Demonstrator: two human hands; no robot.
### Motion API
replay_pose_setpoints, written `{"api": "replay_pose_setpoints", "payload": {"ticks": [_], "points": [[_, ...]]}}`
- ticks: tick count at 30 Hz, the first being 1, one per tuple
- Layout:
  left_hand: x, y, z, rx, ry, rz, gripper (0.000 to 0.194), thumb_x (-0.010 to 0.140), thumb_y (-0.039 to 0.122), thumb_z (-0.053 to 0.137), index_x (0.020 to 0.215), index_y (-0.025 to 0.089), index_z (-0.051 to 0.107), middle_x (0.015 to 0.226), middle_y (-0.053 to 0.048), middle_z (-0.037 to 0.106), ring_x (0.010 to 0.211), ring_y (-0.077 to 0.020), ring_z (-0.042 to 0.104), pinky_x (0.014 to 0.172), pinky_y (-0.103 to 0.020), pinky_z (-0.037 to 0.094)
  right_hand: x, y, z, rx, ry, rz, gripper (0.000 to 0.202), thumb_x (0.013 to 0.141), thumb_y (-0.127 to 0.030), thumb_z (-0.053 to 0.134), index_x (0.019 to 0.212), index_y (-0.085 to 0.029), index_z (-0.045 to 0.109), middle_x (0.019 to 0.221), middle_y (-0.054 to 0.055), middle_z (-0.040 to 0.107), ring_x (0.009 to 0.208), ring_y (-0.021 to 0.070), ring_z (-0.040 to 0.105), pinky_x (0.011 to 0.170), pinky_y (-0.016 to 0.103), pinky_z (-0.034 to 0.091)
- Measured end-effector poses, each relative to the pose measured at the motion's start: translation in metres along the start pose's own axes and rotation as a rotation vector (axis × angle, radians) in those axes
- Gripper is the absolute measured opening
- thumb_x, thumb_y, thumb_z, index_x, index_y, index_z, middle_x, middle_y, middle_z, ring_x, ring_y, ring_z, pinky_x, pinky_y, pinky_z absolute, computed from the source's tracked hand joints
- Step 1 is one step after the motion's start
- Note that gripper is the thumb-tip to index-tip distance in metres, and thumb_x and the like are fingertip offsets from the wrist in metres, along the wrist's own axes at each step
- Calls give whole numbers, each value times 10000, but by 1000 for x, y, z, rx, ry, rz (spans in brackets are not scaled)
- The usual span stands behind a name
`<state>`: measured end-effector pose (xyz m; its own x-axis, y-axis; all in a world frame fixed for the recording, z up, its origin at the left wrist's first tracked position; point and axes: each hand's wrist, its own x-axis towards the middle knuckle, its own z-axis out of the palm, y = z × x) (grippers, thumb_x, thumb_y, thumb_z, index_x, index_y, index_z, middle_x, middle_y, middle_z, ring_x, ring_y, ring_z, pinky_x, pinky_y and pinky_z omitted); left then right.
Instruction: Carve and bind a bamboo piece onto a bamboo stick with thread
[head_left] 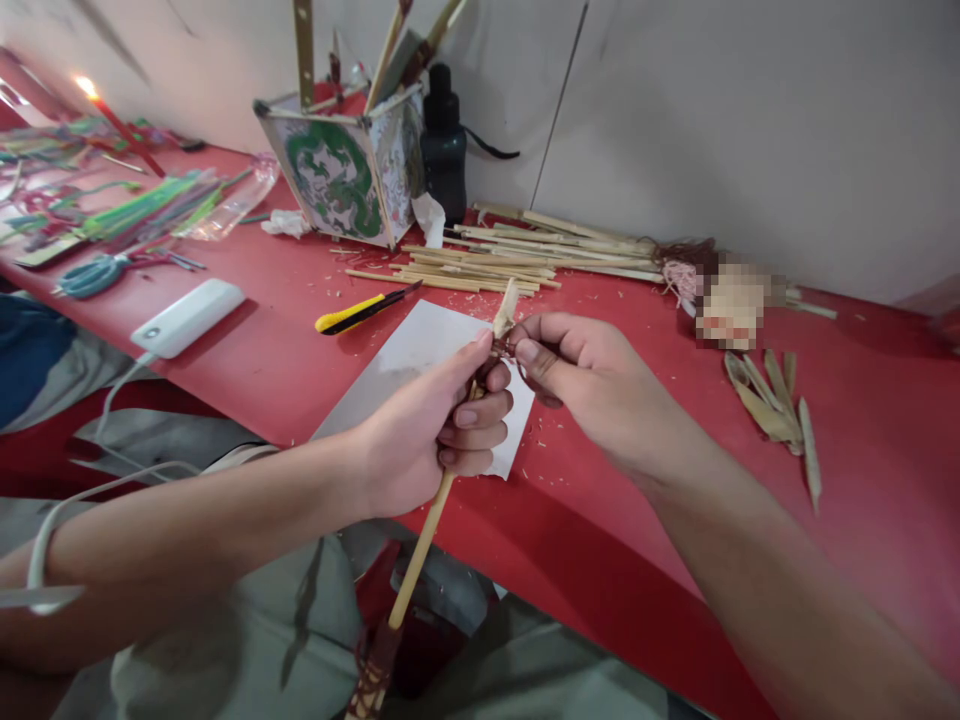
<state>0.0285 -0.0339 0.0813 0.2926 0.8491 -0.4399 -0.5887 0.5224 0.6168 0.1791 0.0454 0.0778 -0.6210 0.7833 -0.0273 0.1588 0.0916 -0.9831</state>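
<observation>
Forearms (pixel 247 525) angled inward, left hand (pixel 431 425) gripping stick (pixel 421 560), right hand (pixel 589 380) pinching cord (pixel 500 348)

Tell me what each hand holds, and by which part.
Left hand: the stick, near its upper end. Right hand: the thread, pinched beside that end.
</observation>
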Motion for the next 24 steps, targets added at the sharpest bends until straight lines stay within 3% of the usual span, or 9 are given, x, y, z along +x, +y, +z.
{"api": "replay_pose_setpoints", "payload": {"ticks": [7, 13, 17, 22, 24], "points": [[0, -5, 0, 71, 70, 55, 426, 1004, 580, 524, 813, 208, 441, 558, 104, 250, 429, -44, 117, 366, -139, 182, -4, 1, -5, -208, -55, -95, 197, 1035, -286, 512, 896, -200, 621, 861, 26, 650, 769, 157, 555, 661, 307, 417], [-2, -4, 0, 79, 41, 96, 441, 973, 591, 579, 807, 205, 445, 562, 104, 253, 430, -39, 127, 377, -134, 188, -2, 0, -8, -98, -87, -96, 187, 1024, -294, 531, 902, -220, 650, 838, 12, 670, 699, 149, 546, 623, 306, 429], [-3, -1, 2, 47, 19, 99, 449, 990, 600, 541, 803, 204, 441, 550, 107, 234, 434, -46, 103, 370, -138, 185, -1, -5, -11, -131, 39, -139, 141, 975, -207, 575, 869, -215, 667, 794, 10, 660, 650, 140, 527, 591, 302, 421], [-3, 3, 1, -82, -4, 72, 415, 1034, 548, 481, 805, 206, 431, 549, 105, 217, 436, -56, 85, 361, -154, 169, -13, -26, -25, -66, 257, -274, 202, 965, -135, 566, 894, -227, 730, 894, 30, 712, 725, 148, 608, 671, 320, 503], [-3, 5, -1, -149, -28, 57, 401, 1050, 519, 458, 802, 206, 427, 547, 104, 206, 438, -60, 74, 359, -162, 146, -27, -37, -29, -41, 253, -321, 266, 970, -108, 534, 892, -241, 751, 944, 43, 732, 767, 160, 643, 700, 331, 528]]}}
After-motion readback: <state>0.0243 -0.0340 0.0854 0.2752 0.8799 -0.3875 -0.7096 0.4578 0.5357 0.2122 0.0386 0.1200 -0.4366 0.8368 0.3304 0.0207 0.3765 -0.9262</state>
